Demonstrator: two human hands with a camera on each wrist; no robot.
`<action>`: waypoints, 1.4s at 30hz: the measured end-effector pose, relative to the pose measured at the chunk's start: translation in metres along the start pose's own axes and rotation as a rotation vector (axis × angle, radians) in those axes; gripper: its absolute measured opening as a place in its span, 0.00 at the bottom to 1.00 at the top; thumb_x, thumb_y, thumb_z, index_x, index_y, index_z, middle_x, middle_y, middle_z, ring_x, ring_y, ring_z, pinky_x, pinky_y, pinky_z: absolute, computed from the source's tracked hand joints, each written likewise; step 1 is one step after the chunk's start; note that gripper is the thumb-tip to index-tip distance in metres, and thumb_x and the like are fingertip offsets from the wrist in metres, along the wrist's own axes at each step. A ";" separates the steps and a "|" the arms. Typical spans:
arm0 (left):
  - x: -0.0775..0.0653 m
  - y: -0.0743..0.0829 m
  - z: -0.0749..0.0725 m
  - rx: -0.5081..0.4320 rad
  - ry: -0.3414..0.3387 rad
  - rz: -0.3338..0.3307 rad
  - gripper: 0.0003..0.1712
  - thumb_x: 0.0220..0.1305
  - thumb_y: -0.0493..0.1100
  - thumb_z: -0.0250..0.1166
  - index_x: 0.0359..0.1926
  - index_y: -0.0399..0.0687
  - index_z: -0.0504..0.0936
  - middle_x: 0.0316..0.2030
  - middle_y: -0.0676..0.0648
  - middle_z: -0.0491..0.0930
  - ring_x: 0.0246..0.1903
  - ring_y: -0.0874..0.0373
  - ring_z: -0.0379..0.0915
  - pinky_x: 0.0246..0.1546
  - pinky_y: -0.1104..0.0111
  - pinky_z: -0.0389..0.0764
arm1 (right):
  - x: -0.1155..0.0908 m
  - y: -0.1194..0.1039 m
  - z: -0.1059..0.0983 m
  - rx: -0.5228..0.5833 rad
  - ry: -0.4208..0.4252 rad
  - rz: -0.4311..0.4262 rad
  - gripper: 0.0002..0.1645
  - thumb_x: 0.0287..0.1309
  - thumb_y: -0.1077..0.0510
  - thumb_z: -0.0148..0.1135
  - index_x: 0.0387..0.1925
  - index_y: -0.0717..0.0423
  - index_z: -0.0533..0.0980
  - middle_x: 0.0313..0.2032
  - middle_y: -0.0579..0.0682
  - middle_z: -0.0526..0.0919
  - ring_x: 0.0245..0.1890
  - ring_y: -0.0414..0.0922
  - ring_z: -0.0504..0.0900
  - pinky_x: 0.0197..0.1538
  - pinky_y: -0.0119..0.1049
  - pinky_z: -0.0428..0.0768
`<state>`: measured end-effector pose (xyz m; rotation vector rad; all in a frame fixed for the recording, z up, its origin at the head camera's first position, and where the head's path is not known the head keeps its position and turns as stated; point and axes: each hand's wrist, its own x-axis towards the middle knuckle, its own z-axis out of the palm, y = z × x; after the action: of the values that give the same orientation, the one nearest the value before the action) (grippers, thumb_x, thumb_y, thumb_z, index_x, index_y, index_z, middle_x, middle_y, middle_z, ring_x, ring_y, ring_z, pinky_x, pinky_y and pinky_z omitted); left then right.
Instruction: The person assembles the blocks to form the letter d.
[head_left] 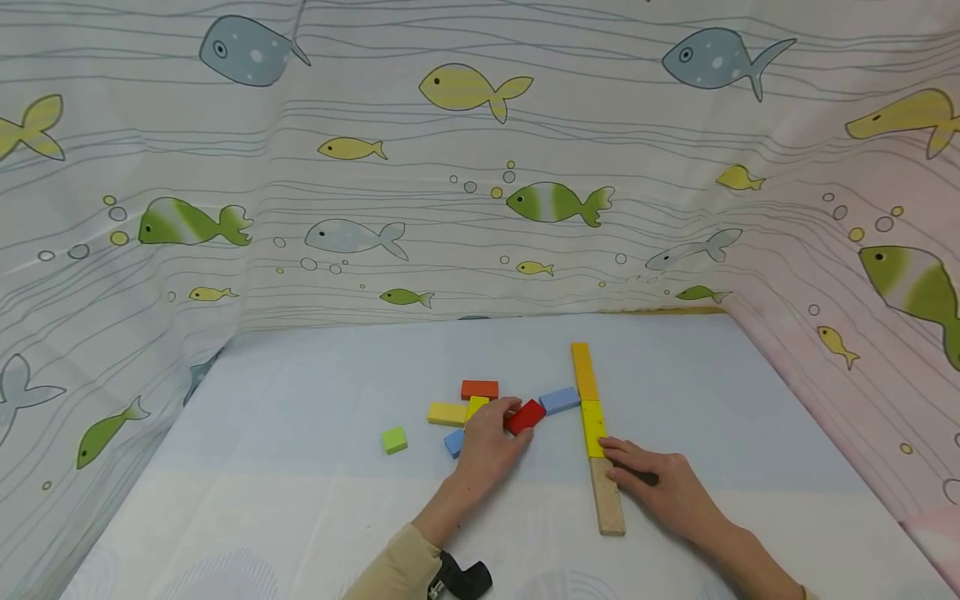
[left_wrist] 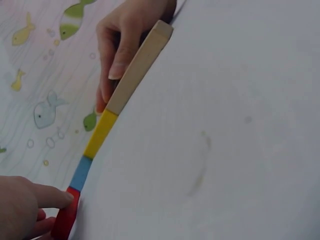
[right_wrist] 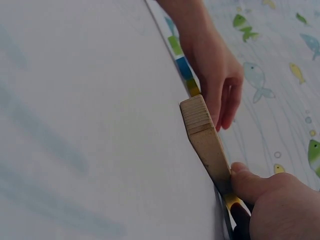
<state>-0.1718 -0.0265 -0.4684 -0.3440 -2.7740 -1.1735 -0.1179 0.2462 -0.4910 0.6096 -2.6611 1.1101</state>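
Two-handed: pinching red block (head_left: 527,417) with left hand (head_left: 486,443); touching yellow block (head_left: 592,425) and wooden block (head_left: 607,504) with uncurled right hand (head_left: 669,492).

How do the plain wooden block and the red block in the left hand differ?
The plain wooden block is bare and pale; the red block is coloured. The wooden one looks longer than the red one. The wooden one lines up with a yellow block; the red one slants, pinched by the left hand. Both are straight-edged.
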 end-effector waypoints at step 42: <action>-0.015 -0.031 -0.046 -0.136 0.112 0.048 0.18 0.64 0.35 0.67 0.55 0.45 0.82 0.50 0.49 0.84 0.49 0.53 0.81 0.53 0.61 0.83 | -0.001 0.002 0.000 0.004 0.006 -0.013 0.22 0.59 0.49 0.70 0.56 0.44 0.83 0.57 0.37 0.82 0.59 0.41 0.79 0.58 0.12 0.67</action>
<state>-0.1642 -0.0825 -0.4609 -0.3446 -2.5838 -1.3303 -0.1181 0.2476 -0.4924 0.6217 -2.6470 1.1120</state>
